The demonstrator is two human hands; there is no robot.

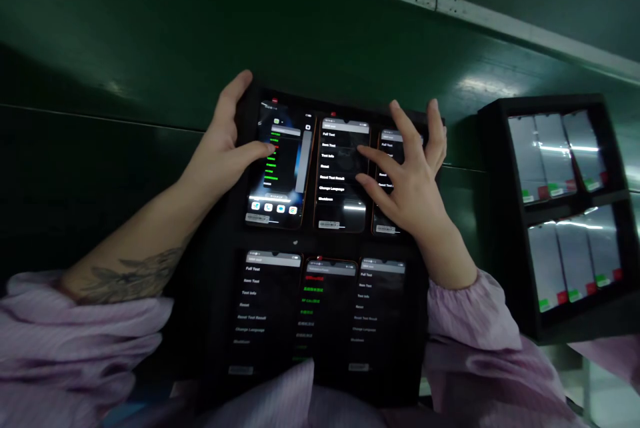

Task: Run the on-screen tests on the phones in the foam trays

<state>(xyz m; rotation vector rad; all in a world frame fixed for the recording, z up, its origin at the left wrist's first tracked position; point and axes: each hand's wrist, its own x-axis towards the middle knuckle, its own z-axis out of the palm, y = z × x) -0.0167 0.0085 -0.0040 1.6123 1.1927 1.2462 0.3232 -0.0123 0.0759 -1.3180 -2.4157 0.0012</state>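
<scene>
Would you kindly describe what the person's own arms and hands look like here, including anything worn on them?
Both hands are bare, with no gloves: the left hand and the right hand. Each arm wears a loose pale lilac sleeve with fine stripes, pushed up and bunched. The left forearm carries a dark tattoo, seemingly of leaves or flowers. No rings or watch are visible.

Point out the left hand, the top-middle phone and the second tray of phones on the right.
left hand [223, 148], head view, back of the hand.
top-middle phone [336, 178], head view, lit menu screen.
second tray [500, 228], head view, left black wall.
</scene>
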